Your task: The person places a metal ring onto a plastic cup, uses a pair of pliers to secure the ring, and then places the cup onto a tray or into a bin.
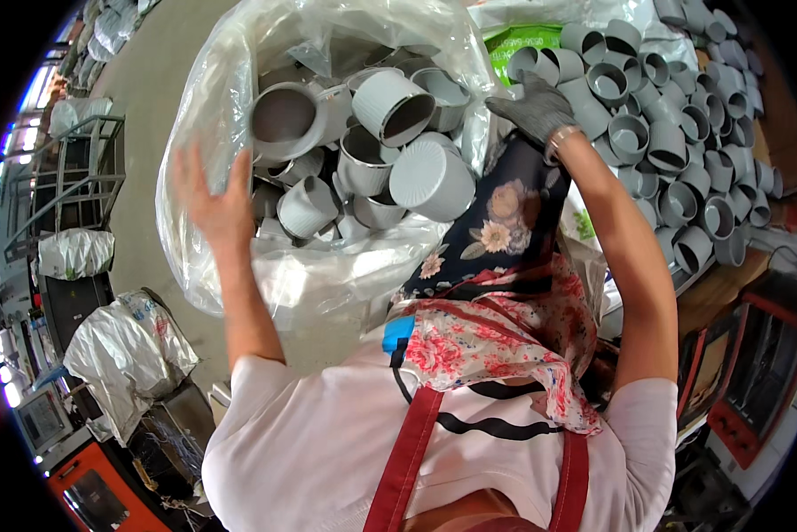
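Observation:
A large clear plastic bag stands open in front of me, holding several grey plastic pipe fittings, some with ribbed sides. My left hand, bare and blurred by motion, is at the bag's left side with fingers spread and nothing in it. My right hand wears a dark grey glove. Its thumb and fingers are apart beside a heap of more grey pipe fittings on the right; whether the fingertips touch one is unclear.
A white and green printed sack lies behind my right hand. Silvery plastic sheeting covers something at the left, near an orange-fronted machine. Further back is a metal stair frame. Red-framed equipment stands at the right.

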Demonstrator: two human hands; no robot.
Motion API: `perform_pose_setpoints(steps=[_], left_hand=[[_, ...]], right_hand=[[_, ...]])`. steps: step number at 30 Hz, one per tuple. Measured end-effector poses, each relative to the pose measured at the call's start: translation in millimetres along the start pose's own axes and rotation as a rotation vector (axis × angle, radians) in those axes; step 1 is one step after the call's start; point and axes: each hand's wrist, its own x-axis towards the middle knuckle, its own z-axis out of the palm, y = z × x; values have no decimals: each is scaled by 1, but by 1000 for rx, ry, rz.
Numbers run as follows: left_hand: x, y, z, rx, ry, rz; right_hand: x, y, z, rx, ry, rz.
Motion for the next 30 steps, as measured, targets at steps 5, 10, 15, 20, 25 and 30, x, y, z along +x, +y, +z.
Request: perform_pose_setpoints(steps=[5, 10, 15, 20, 25, 30], left_hand=[[-38, -105, -59, 739, -218, -518], [-99, -172, -67, -181, -395, -1068], [-48, -211, -36, -490, -54, -1049], [160, -263, -136, 732, 7, 145], [180, -223, -63, 7, -70, -453], [134, -191, -29, -13, -183, -484]], right_hand=[[68, -11, 56, -123, -291, 178], [82, -18, 100, -138, -312, 253], [96, -30, 86, -165, -291, 130], [150, -79, 4, -100, -104, -90], [175, -75, -69, 69, 132, -196], [199, -82, -58, 275, 193, -319]])
